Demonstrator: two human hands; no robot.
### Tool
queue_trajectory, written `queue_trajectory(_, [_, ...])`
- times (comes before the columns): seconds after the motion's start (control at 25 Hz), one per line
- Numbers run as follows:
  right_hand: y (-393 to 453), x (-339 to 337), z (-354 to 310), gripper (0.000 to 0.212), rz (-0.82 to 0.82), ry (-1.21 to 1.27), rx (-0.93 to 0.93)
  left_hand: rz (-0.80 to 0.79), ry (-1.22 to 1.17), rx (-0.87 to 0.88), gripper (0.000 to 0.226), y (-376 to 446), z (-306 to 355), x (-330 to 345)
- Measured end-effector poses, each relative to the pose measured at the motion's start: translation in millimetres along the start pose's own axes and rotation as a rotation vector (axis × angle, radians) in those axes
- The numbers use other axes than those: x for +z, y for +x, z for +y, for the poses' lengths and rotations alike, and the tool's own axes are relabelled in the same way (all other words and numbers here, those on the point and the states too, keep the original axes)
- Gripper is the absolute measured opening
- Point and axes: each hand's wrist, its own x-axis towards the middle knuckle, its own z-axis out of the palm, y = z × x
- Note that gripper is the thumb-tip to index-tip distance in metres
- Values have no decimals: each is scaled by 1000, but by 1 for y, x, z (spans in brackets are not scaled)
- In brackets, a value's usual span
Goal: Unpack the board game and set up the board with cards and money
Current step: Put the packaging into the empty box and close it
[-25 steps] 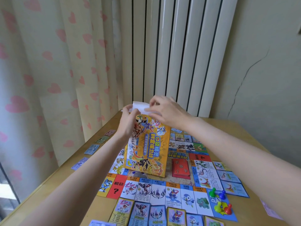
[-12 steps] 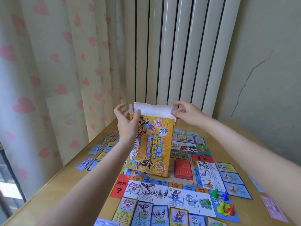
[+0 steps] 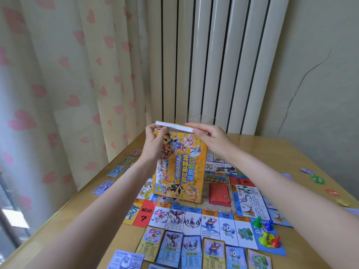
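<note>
The yellow game box stands upright on the middle of the game board. My left hand grips the box's upper left corner. Over its top edge my right hand pinches the white top flap, which lies nearly flat. A red card stack lies on the board to the right of the box. Several coloured pawns stand on the board's near right corner. Property cards line the near edge, and a money bill lies at the near left.
More money bills lie along the wooden table's left edge, and paper pieces lie to the right. A heart-patterned curtain hangs at the left, a white radiator stands behind the table, and a cracked wall is at the right.
The white flap has been folded down from upright to nearly flat over the box top. My right hand moved left onto it, while my left hand stays at the box's upper left corner.
</note>
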Motion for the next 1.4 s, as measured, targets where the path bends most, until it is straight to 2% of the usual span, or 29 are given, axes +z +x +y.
queue_trajectory(0.16, [2, -5, -4, 31, -29, 57, 45, -19, -86, 22, 29, 1, 0, -8])
queue_trajectory(0.32, [10, -18, -17, 31, -164, 85, 172, -72, -72, 23, 8, -2, 6, -8])
queue_trajectory(0.48, [14, -31, -35, 32, -296, -111, 197, -172, -89, 7, 4, -2, 14, -21])
queue_trajectory(0.72, [6, -19, -26, 32, -149, -147, 141, -79, 186, 122, 7, -1, 19, -23])
queue_trajectory(0.92, [-1, -13, -22, 32, -122, -64, 149, 105, 73, 101, 16, -8, 10, 5])
queue_trajectory(1.04, [-3, -14, -23, 32, -131, -38, 165, 177, 98, 96, 17, -8, 15, 11])
queue_trajectory(1.28, [6, -18, -41, 31, -133, -256, 155, 18, 279, 29, 10, -6, 31, 0])
queue_trajectory(1.4, [4, -11, -41, 31, -85, -274, 144, -32, 147, -13, 7, -7, 29, -2])
